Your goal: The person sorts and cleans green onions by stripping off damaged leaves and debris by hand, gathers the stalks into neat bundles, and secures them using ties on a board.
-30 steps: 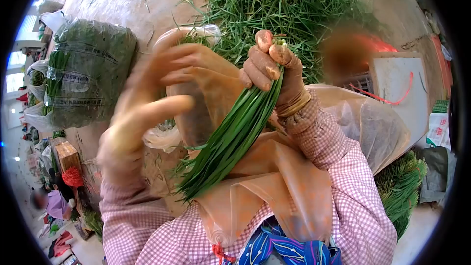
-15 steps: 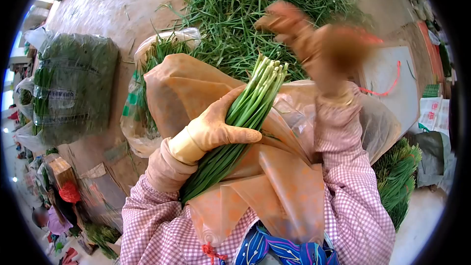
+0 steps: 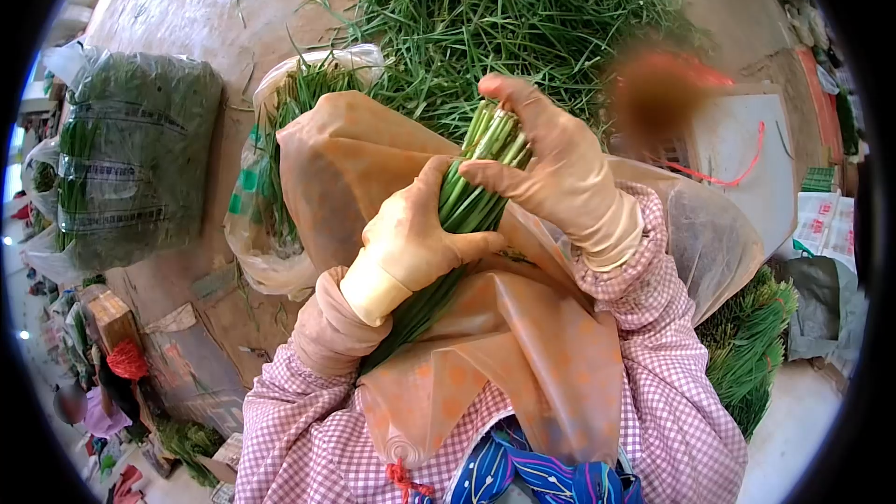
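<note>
A bundle of long green stalks [image 3: 467,201] lies slanted over my lap, its pale cut ends pointing up and its leaves down to the left. My gloved left hand [image 3: 403,233] is wrapped round the middle of the bundle. Near the pale ends, my gloved right hand [image 3: 551,163] grips the bundle from the right, thumb on the near side and fingers at the top. An orange-tinted plastic apron [image 3: 523,317] covers my lap beneath the stalks.
Loose green stalks [image 3: 504,19] are heaped on the floor ahead. Left are a wrapped bale [image 3: 140,159] and an open plastic bag of greens [image 3: 271,187]. Right are a white board [image 3: 747,149] and stacked bundles [image 3: 747,345]. A person [image 3: 103,411] is at far left.
My right hand first held the bundle near its top, then swung away right, and is now back on it. My left hand came in from the left and took hold of the stalks.
</note>
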A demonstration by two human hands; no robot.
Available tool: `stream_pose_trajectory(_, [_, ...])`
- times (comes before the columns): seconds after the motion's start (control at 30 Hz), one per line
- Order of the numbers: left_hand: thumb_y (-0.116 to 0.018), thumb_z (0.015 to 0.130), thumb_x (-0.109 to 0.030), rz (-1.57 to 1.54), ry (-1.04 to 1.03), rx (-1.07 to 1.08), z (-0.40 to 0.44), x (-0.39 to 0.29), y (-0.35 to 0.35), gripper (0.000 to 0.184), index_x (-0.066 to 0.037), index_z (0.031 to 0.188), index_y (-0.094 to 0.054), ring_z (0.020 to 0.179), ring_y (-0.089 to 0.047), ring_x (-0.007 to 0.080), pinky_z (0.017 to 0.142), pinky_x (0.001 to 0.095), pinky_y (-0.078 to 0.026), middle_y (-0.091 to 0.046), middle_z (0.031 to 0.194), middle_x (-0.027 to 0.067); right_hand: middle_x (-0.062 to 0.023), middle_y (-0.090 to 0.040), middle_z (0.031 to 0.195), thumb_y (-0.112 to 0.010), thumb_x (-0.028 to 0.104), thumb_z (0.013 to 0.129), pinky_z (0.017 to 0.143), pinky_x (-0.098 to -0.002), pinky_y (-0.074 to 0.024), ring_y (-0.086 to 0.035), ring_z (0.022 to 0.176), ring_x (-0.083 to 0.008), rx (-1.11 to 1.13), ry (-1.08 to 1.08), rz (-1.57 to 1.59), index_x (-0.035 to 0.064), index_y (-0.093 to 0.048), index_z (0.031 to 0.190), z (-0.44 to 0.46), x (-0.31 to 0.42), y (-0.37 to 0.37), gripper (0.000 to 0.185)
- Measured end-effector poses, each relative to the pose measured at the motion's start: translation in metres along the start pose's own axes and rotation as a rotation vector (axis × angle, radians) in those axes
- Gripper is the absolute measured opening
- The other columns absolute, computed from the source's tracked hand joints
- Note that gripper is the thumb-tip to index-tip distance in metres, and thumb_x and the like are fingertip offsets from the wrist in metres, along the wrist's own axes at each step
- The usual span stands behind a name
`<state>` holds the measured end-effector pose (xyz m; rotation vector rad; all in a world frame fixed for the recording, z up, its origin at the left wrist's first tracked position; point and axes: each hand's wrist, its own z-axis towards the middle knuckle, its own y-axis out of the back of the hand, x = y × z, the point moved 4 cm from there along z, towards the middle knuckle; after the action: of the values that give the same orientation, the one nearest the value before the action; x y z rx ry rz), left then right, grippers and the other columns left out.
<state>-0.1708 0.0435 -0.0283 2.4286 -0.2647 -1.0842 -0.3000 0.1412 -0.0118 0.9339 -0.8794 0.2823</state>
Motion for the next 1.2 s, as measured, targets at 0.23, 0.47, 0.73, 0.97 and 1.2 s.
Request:
stream_pose_trajectory(0.23, [-0.08,0.068,-0.016,-0.929,-0.108,0.451,0.001,0.01,-0.004,0.072,0.001,0.127,-0.042,0.099,-0.055,0.0148,0.09,0.0274,-0.043,-0.058,0.108,0.0067,-0.0088,-0.063,0.075,-0.062,0.011,0.088,0.06,-0.0266,-0.0491,-0.061,0.066,-0.016,0.023,-0.128,0.414,0.0019,-0.06,0.094,0.005,-0.012,-0.007,0.011])
stream_pose_trajectory(0.47, [-0.08,0.068,-0.009,-0.888,-0.088,0.278,0.001,0.014,-0.014,0.069,-0.001,0.127,-0.044,0.1,-0.054,0.0134,0.091,0.0275,-0.043,-0.057,0.11,0.0042,-0.0042,-0.065,0.071,-0.053,0.005,0.091,0.046,-0.0196,-0.0445,-0.056,0.053,-0.0087,-0.42,-0.222,0.58,0.0077,-0.063,0.101,0.022,-0.056,0.055,0.014])
stream_pose_trajectory(0.73, [-0.078,0.07,-0.011,-0.382,-0.04,0.047,0.001,0.016,-0.01,0.068,0.0,0.128,-0.044,0.095,-0.057,0.0143,0.087,0.0292,-0.046,-0.061,0.104,0.0061,-0.0039,-0.065,0.073,-0.063,0.005,0.082,0.054,-0.0274,-0.0502,-0.062,0.064,-0.0155,0.263,0.091,-0.133,0.0058,-0.064,0.098,-0.005,0.015,-0.019,0.015])
stream_pose_trajectory(0.97, [-0.081,0.068,-0.018,-0.603,-0.122,0.092,0.003,0.024,-0.01,0.076,0.0,0.131,-0.042,0.096,-0.057,0.0148,0.088,0.0295,-0.046,-0.06,0.106,0.0063,-0.0002,-0.054,0.059,-0.055,0.023,0.093,0.034,-0.0204,-0.0364,-0.05,0.041,-0.0082,0.052,-0.445,1.021,0.0051,-0.059,0.089,0.006,0.02,0.028,0.018])
stream_pose_trajectory(1.2, [-0.08,0.07,-0.015,-0.975,-0.226,0.271,-0.001,0.016,0.0,0.075,0.0,0.132,-0.041,0.106,-0.053,0.0153,0.094,0.029,-0.041,-0.057,0.115,0.0061,-0.0089,-0.058,0.111,-0.062,0.029,0.088,0.089,-0.031,-0.0466,-0.056,0.101,-0.018,-0.017,-0.437,0.519,0.004,-0.046,0.124,-0.002,-0.053,0.059,0.047])
